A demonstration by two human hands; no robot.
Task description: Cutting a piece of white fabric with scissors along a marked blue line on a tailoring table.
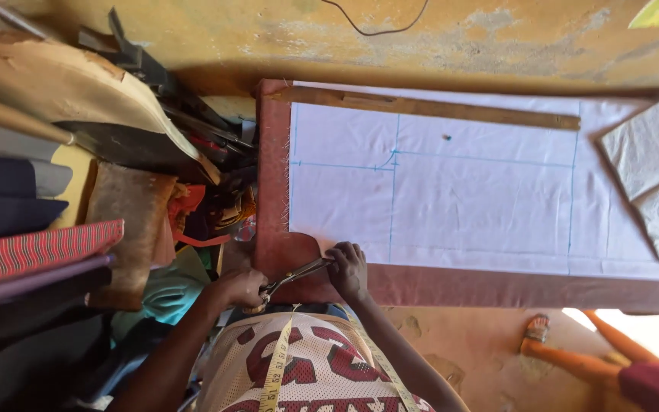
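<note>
A white cloth (482,191) marked with blue chalk lines lies flat on a table covered in reddish-brown fabric (272,191). My left hand (239,288) grips the handles of metal scissors (295,275), whose blades point right toward the cloth's near left corner. My right hand (347,268) rests on that corner at the table's near edge, fingers curled on the cloth by the blade tips. A yellow tape measure (276,366) hangs down my chest.
A long wooden ruler (429,107) lies along the far edge of the cloth. Grey textured pieces (654,152) sit at the right end. Rolls and piles of fabric (36,252) crowd the left. Another person (627,366) is at the lower right.
</note>
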